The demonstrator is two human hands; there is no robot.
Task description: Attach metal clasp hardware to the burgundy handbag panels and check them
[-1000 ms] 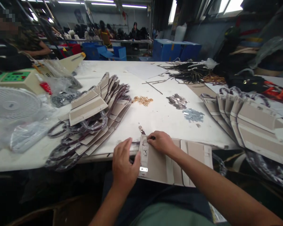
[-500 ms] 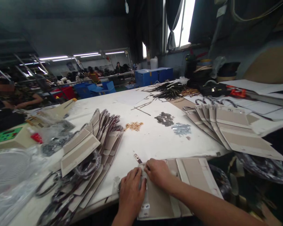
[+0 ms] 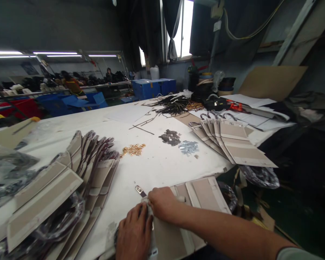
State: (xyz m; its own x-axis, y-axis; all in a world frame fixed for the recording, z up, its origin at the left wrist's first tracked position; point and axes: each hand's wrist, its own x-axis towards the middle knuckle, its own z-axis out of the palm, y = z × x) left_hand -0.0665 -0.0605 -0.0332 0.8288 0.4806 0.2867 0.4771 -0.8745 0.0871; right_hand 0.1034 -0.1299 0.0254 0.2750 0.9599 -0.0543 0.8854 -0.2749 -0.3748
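Observation:
A beige bag panel (image 3: 166, 231) with pale strips lies at the table's front edge. My left hand (image 3: 134, 229) rests on its left border, fingers stretched out and lying on the piece. Just beside it, my right hand (image 3: 164, 204) is closed over the panel's upper left corner. A pale, rounded rod end (image 3: 181, 198) sticks out of that fist; the rest is hidden. Beyond the corner a short dark strap with a metal fitting (image 3: 141, 191) juts onto the white tabletop. A dark handle in clear plastic (image 3: 229, 195) shows at the panel's right.
A fanned stack of beige bag pieces (image 3: 97, 180) stands left, another pile (image 3: 233, 139) right. Between them lie gold fittings (image 3: 133, 149), dark grey pieces (image 3: 170, 137) and bluish-grey pieces (image 3: 189, 147). Black strips (image 3: 173, 104) lie farther back. Blue boxes (image 3: 146, 89) stand beyond the table.
The view has turned to the right, so the table things sit farther left in the picture. Both hands stay at the same corner of the panel.

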